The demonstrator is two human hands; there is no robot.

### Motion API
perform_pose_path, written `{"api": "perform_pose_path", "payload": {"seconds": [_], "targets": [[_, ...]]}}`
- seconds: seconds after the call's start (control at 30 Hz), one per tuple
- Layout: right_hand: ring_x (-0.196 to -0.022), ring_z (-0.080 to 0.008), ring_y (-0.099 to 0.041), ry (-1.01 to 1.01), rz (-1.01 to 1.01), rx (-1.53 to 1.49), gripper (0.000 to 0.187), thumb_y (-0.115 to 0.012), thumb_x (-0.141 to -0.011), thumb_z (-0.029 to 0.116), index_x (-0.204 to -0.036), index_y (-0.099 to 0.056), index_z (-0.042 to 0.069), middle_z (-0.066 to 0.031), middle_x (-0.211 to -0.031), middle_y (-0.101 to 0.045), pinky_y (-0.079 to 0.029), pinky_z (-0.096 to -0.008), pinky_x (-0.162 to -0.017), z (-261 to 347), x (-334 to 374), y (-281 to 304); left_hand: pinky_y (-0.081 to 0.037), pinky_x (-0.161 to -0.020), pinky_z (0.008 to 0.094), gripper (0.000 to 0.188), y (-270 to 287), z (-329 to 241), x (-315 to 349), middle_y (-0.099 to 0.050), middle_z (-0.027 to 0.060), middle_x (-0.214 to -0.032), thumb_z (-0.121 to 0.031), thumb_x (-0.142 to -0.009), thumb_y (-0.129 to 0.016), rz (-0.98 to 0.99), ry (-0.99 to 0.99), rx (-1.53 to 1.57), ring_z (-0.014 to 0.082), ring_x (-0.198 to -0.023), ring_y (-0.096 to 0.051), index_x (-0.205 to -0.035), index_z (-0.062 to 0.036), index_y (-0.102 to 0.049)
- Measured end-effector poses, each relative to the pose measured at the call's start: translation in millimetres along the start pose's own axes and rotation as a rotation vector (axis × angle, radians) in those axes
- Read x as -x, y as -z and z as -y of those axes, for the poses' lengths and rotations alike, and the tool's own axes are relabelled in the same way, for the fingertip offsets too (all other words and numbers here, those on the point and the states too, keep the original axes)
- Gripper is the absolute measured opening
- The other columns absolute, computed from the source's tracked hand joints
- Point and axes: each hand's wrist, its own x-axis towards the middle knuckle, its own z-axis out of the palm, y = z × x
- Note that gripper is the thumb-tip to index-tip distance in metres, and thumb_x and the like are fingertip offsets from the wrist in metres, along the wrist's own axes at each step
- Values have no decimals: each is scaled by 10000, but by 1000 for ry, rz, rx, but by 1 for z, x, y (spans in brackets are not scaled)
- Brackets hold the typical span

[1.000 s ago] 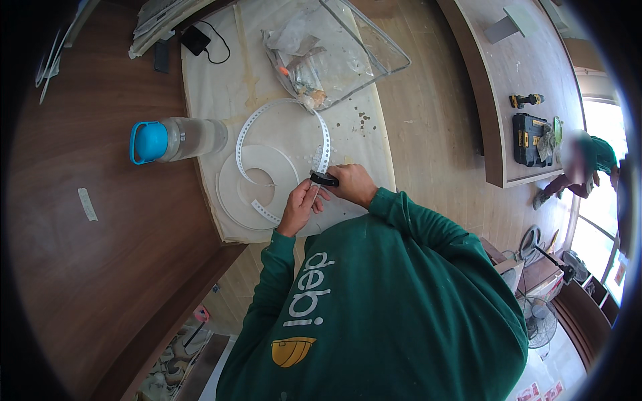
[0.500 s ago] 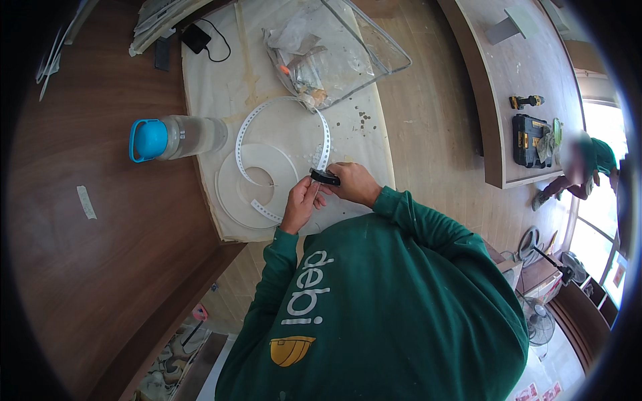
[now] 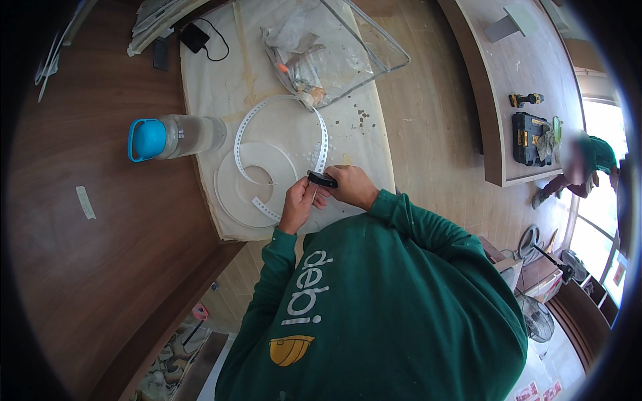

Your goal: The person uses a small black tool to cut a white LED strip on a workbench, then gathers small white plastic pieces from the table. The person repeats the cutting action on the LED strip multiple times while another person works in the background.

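A white flexible strip with a row of dark holes curls in a large loop over the worktop. Its near end runs to a small black tool, which looks like a hole punch. My right hand is closed around that tool. My left hand pinches just below it, seemingly on the strip's end; the fingers partly hide what they hold. Under the loop lies a flat, pale ring-shaped disc with a round opening. Small whitish bits are scattered beside the strip.
A clear bottle with a blue lid lies to the left. Farther off are a clear plastic bag and a black power adapter. On another counter at right sit a drill and tool case; a person is beyond.
Both hands and the black tool have shifted very slightly left and up. The strip has moved a little with them, and the grip looks the same.
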Motion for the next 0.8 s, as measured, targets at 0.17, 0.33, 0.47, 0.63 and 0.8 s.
{"api": "perform_pose_path", "payload": {"seconds": [0.17,0.33,0.47,0.63,0.8], "targets": [[-803,-389,-737,9,-6,26,221,-781,-857,253,-939,-700,64,-163,-821,-744,-583,-496,-725,-4,0,-5,-587,-664,285,262,3,4,-1,-745,109,-917,-180,-1157,-477,8,3,-12,148,-737,-713,-1141,23,-642],[-753,-390,-733,58,-72,14,201,-774,-858,259,-911,-703,78,-163,-778,-735,-584,-493,-696,-12,-1,-9,-590,-672,298,273,0,-6,-1,-745,128,-936,-178,-1153,-485,34,32,4,165,-756,-712,-1143,42,-648],[-742,-391,-730,48,-88,17,173,-770,-851,237,-891,-706,82,-165,-773,-731,-585,-491,-685,-17,-4,-13,-598,-684,292,260,-2,-7,-4,-751,117,-934,-188,-1153,-490,21,16,-6,158,-764,-726,-1148,22,-643],[-746,-400,-728,58,-105,10,169,-790,-823,206,-885,-707,73,-176,-766,-724,-582,-497,-689,-31,-3,-20,-598,-727,299,276,-4,10,-2,-755,141,-997,-207,-1151,-505,-6,24,30,170,-829,-738,-1189,33,-635],[-770,-423,-720,-11,-79,-84,220,-813,-841,216,-892,-700,33,-207,-799,-720,-574,-508,-713,-17,-3,1,-551,-697,262,290,-2,3,10,-760,83,-1001,-242,-1151,-497,-16,20,-98,122,-801,-705,-1206,-4,-653]]}}
